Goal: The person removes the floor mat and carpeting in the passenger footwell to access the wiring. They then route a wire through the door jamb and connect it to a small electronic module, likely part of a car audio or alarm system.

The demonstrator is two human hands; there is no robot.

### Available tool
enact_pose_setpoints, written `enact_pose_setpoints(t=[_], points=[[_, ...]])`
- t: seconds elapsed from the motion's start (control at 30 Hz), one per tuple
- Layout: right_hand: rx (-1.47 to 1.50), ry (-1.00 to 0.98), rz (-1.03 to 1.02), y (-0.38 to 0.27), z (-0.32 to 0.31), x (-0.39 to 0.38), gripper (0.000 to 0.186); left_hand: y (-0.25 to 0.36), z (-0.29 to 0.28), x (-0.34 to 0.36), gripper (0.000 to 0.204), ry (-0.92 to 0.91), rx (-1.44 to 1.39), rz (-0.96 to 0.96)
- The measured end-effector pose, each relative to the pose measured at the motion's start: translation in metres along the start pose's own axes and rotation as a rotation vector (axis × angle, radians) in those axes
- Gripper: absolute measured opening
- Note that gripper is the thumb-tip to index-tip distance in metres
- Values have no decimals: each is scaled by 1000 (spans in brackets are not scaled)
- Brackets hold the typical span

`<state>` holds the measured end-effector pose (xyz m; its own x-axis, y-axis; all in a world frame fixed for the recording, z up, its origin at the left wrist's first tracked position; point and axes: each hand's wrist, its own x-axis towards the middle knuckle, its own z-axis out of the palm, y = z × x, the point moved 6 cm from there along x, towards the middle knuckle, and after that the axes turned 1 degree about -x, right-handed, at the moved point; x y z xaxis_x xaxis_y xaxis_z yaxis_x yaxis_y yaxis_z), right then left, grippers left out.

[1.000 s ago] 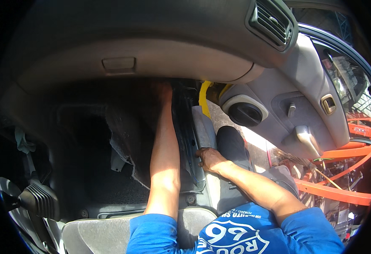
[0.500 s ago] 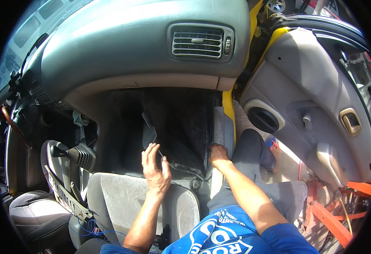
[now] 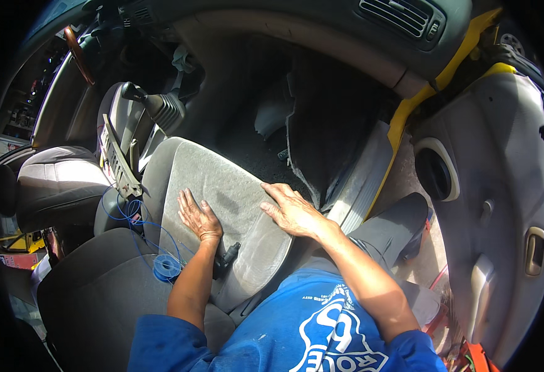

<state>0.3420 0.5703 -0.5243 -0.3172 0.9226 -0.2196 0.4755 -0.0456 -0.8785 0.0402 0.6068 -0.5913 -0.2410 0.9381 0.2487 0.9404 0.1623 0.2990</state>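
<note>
My left hand (image 3: 199, 218) lies palm down with spread fingers on the grey cloth seat cushion (image 3: 210, 180). My right hand (image 3: 290, 211) rests on the cushion's far right edge, fingers apart and slightly bent, thumb on the cloth. A black object (image 3: 227, 254), possibly a tool, lies just below my left hand. To its left, a blue spool (image 3: 166, 266) sits with loose blue wire around it. Beyond the cushion, the dark footwell (image 3: 321, 142) holds a sheet of lining with a ragged pale edge.
Left are the gear lever (image 3: 137, 98), a loose bracket (image 3: 120, 168) and the other seat (image 3: 58, 180). The dashboard (image 3: 321, 37) spans the top. Right are the yellow door frame (image 3: 402, 127), the open door (image 3: 489, 155) and orange metal (image 3: 480, 353) at the bottom.
My hands have drawn back from the footwell and sill onto the seat cushion. The view has swung left, bringing more of the seats and the blue spool into sight.
</note>
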Motion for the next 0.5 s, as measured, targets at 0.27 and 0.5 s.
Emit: enact_pose_setpoints(t=[0.27, 0.5], points=[[-324, 20, 47, 6, 39, 2, 73, 4, 11, 0, 72, 76, -9, 28], [-337, 38, 112, 16, 47, 19, 79, -3, 12, -1, 71, 103, -28, 29]])
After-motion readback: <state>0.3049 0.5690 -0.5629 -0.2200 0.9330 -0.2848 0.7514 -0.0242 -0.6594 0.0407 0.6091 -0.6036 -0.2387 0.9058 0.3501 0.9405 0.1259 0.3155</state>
